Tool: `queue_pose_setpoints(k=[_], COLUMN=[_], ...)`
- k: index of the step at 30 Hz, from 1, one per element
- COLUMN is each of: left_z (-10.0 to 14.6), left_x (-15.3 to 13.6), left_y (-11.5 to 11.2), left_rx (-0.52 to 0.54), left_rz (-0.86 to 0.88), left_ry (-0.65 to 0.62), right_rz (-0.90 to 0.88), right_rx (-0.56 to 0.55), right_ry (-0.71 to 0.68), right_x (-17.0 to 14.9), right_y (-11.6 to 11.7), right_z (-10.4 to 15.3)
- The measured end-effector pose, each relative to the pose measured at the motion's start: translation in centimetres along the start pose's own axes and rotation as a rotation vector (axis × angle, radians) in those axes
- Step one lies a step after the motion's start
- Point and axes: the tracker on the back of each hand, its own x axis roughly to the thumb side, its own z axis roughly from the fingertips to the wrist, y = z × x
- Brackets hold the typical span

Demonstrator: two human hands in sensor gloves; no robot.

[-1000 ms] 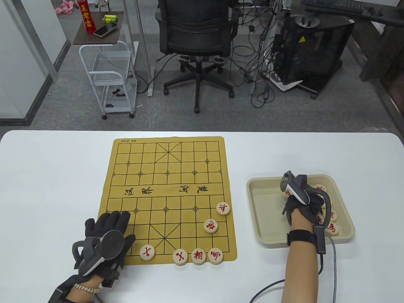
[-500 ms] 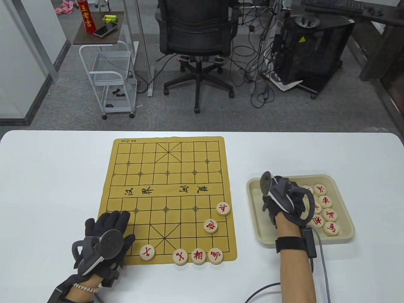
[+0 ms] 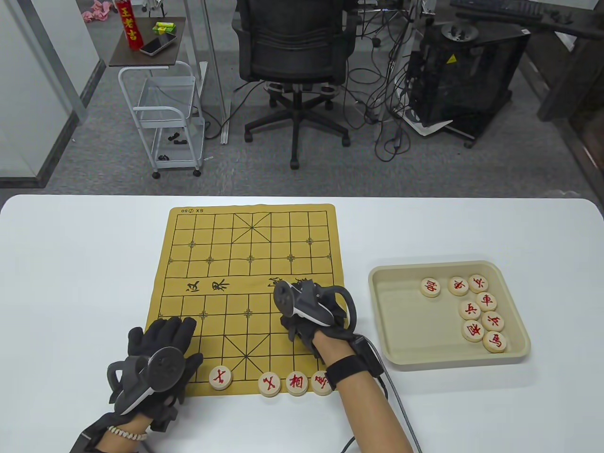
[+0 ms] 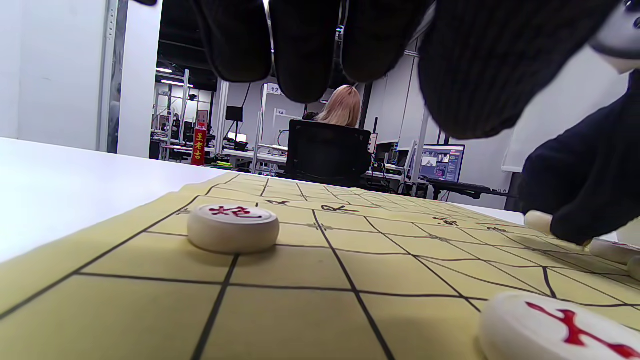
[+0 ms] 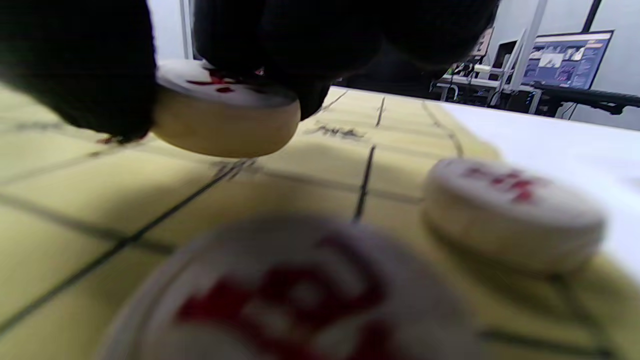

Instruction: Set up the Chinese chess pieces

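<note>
The right hand (image 3: 314,321) pinches a round, cream chess piece (image 5: 225,122) with a red sign on top. It is held flat, just above the yellow board (image 3: 245,264) with black lines. Just beside the held piece on the right sits another piece (image 5: 515,215), flat on the board's edge. One more blurry piece (image 5: 300,300) lies nearer the wrist. Under the wrist runs a bottom row of pieces (image 3: 270,384). Well apart on the right, a beige tray (image 3: 401,330) holds eight more pieces (image 3: 477,309), all flat with red signs up. The left hand (image 3: 160,349) rests on the board's left corner, and one piece (image 4: 233,227) lies just past its fingertips.
</note>
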Motion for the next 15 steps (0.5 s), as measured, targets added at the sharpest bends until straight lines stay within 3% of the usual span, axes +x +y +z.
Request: queue_pose_setpoints(k=[2,7,11,15], left_z=[0.0,0.0,0.0,0.0], left_x=[0.0,0.1,0.2,0.2], left_y=[0.0,0.0,0.0,-0.1], left_rx=[-0.003,-0.011,-0.008,-0.009], left_rz=[0.000,-0.010,-0.012,-0.019], left_ry=[0.002,0.000,0.001,0.004], right_rz=[0.045,-0.100,-0.132,-0.096], right_rx=[0.023,0.123,-0.081,-0.155], right_ry=[-0.001,-0.026,0.122,0.341], right_x=[0.3,-2.0,-7.3,-13.6], right_y=[0.9,0.3,-2.0,-3.5], right_z=[0.0,0.2,1.0,1.7])
